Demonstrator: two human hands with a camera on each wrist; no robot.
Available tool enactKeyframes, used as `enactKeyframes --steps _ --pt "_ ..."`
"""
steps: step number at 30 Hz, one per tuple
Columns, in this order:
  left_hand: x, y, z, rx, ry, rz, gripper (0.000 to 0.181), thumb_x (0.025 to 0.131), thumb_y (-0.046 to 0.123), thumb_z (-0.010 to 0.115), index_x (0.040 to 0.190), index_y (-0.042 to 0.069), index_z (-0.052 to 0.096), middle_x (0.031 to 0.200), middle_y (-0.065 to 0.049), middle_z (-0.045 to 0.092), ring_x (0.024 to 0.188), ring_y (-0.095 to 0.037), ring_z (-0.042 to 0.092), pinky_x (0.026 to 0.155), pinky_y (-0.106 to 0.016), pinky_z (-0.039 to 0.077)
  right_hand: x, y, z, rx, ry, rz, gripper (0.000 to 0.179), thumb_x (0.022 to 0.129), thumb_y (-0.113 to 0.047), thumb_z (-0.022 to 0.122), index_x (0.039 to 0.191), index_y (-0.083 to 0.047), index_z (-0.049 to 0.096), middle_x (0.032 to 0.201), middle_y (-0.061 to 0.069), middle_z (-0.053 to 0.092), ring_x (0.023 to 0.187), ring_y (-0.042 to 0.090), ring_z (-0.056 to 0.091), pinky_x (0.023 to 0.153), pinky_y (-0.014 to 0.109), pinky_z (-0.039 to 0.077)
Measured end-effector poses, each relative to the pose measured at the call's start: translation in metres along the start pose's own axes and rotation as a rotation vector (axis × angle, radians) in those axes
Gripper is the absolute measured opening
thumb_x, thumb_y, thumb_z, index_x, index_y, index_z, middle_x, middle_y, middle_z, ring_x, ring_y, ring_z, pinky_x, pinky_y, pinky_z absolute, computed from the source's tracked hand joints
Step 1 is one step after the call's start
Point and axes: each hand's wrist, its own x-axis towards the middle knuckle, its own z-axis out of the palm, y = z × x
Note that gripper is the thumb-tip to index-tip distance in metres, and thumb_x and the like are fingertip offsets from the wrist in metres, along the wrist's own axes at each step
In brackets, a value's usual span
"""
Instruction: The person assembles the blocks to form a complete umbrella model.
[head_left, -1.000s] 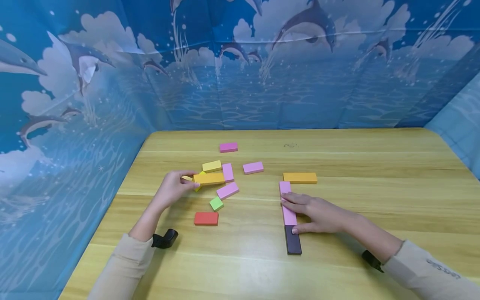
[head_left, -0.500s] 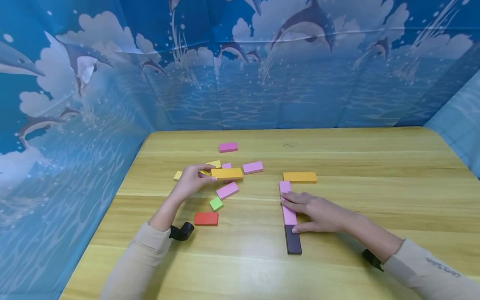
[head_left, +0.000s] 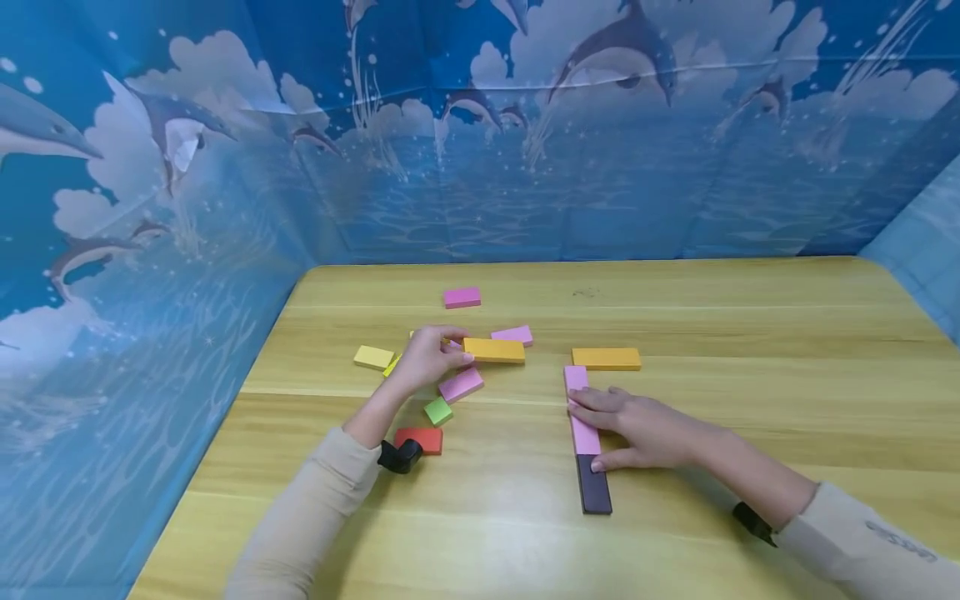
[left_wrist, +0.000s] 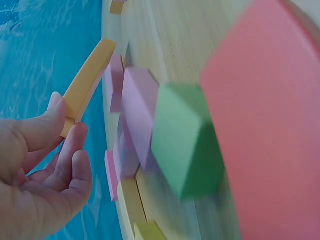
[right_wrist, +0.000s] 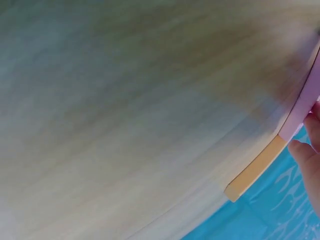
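My left hand (head_left: 426, 358) pinches one end of an orange block (head_left: 497, 350) between thumb and fingers; its other end points right. In the left wrist view that orange block (left_wrist: 90, 77) is tilted, raised above the table. My right hand (head_left: 648, 429) lies over a line of pink blocks (head_left: 587, 440), fingertips touching them. Its thumb rests on the black block (head_left: 595, 492) that continues the line toward me. A second orange block (head_left: 606, 359) lies crosswise at the far end of the line, meeting the pink in the right wrist view.
Around and under my left hand lie loose blocks: yellow (head_left: 373, 357), pink (head_left: 461, 384), another pink partly covered, and green (head_left: 438, 410). A red block (head_left: 427, 437) is partly hidden by the wrist camera. A magenta block (head_left: 462, 297) lies farther back. A dolphin-print curtain (head_left: 495, 200) borders the table.
My left hand has carried the orange block rightward, from over the loose blocks toward the pink line. The right hand keeps its place on the line.
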Motion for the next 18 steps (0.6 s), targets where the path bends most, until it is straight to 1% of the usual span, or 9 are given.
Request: enactKeyframes --steps 3,6,10,14,18 --pt "0.004 0.004 0.008 -0.008 -0.009 0.027 0.035 0.081 0.005 0.071 0.115 -0.002 0.064 0.099 -0.014 0.067 0.078 -0.016 0.064 0.065 -0.026 0.052 0.000 -0.001 -0.001 0.003 -0.002 0.007 0.074 0.087 -0.053 0.055 0.137 0.001 0.044 0.143 0.018 0.037 0.130 0.034 0.036 0.100 0.053 0.031" --pt "0.007 0.006 0.014 -0.002 -0.011 0.035 0.034 0.081 0.006 0.071 0.114 0.000 0.065 0.100 -0.013 0.066 0.079 -0.016 0.062 0.067 -0.026 0.051 0.000 -0.002 -0.001 0.016 0.000 0.011 0.074 0.087 -0.052 0.056 0.136 0.002 0.044 0.143 0.019 0.037 0.131 0.034 0.035 0.101 0.054 0.030" --pt "0.009 0.010 0.020 0.004 -0.027 0.024 0.035 0.082 0.007 0.071 0.115 0.002 0.065 0.103 -0.011 0.066 0.083 -0.018 0.061 0.070 -0.026 0.050 0.001 -0.003 -0.001 0.016 0.005 0.007 0.074 0.086 -0.052 0.057 0.135 0.003 0.045 0.142 0.020 0.038 0.130 0.035 0.036 0.100 0.054 0.031" --pt "0.011 0.012 0.024 0.001 -0.036 0.012 0.034 0.082 0.007 0.071 0.115 0.002 0.065 0.105 -0.010 0.065 0.084 -0.019 0.062 0.070 -0.026 0.051 0.001 -0.003 -0.001 0.023 0.006 0.014 0.074 0.086 -0.051 0.059 0.134 0.004 0.046 0.142 0.021 0.039 0.130 0.035 0.037 0.101 0.053 0.031" --pt "0.016 0.012 0.029 -0.007 -0.042 0.025 0.033 0.082 0.007 0.070 0.115 0.001 0.065 0.105 -0.011 0.065 0.081 -0.019 0.063 0.068 -0.026 0.051 0.001 -0.002 0.000 0.039 0.008 0.023 0.074 0.085 -0.049 0.061 0.134 0.003 0.046 0.142 0.020 0.039 0.130 0.035 0.036 0.101 0.054 0.030"
